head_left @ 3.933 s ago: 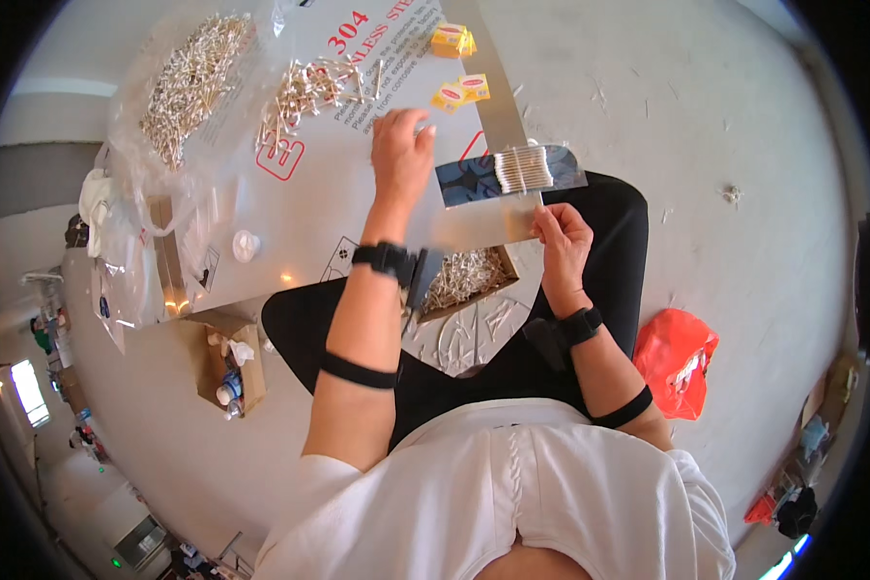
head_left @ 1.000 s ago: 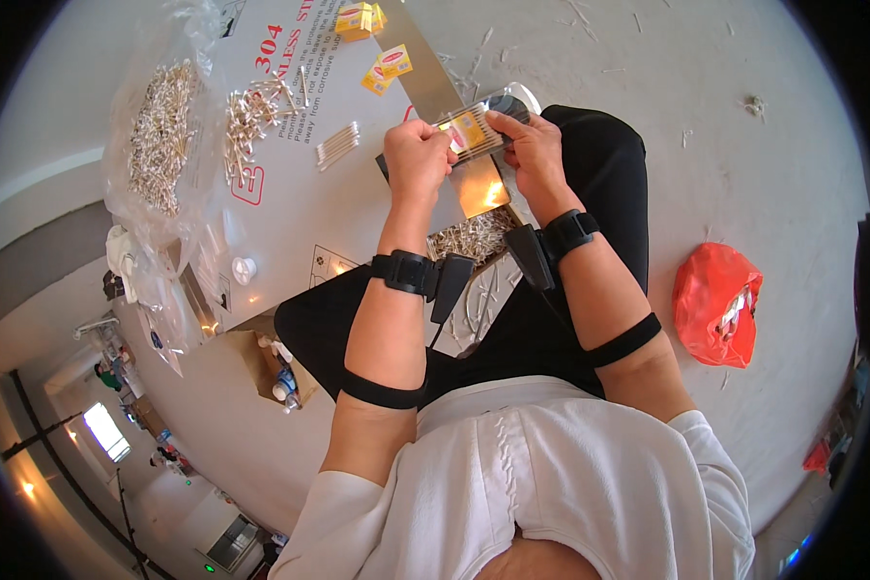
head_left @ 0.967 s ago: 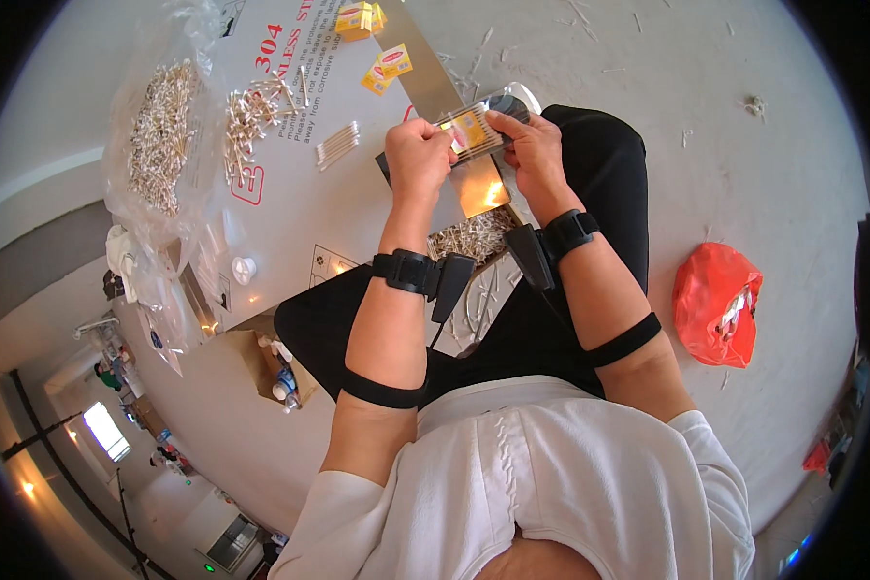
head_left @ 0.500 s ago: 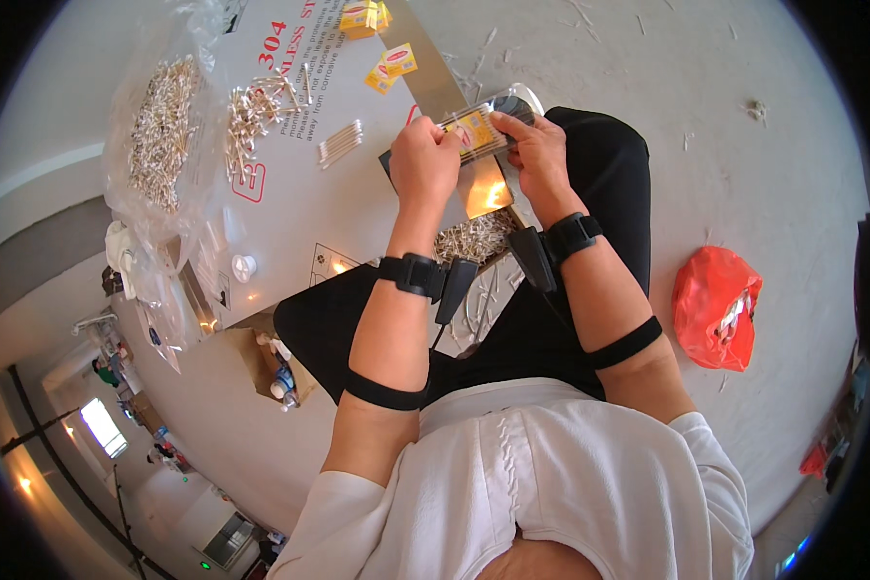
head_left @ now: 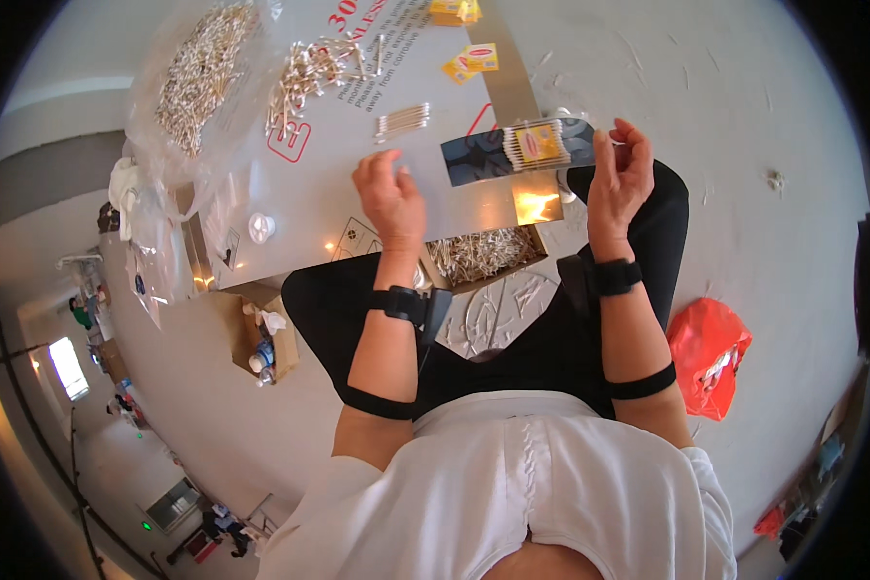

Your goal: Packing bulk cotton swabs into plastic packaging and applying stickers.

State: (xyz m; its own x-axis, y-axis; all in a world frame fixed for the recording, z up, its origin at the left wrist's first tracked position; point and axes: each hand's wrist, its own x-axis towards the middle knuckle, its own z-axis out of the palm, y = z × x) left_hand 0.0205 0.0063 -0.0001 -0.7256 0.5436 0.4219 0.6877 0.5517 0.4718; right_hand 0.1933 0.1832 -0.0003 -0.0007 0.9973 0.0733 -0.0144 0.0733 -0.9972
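Note:
A row of cotton swabs with a yellow card (head_left: 539, 143) in a clear packet lies on a dark patterned strip (head_left: 474, 160), near the table's right edge. Beside the strip's right end is my right hand (head_left: 623, 184), raised with thumb and fingers apart; whether the thumb touches the packet I cannot tell. My left hand (head_left: 392, 205) hovers over the table to the left of the strip, fingers loosely bent and holding nothing. Just beyond it lies a small row of cotton swabs (head_left: 403, 121). Farther back spreads a loose heap of swabs (head_left: 311, 79).
A clear bag of swabs (head_left: 203, 82) sits at the table's far left. Yellow cards (head_left: 474, 61) and a yellow stack (head_left: 454, 12) lie farther back. An open box of swabs (head_left: 483, 253) is by my lap. A red bag (head_left: 710, 353) and cardboard box (head_left: 251, 343) flank me.
Both hands have let go of the packet and moved apart, left hand leftward, right hand rightward. The packet now rests on the dark strip. The whole view has shifted.

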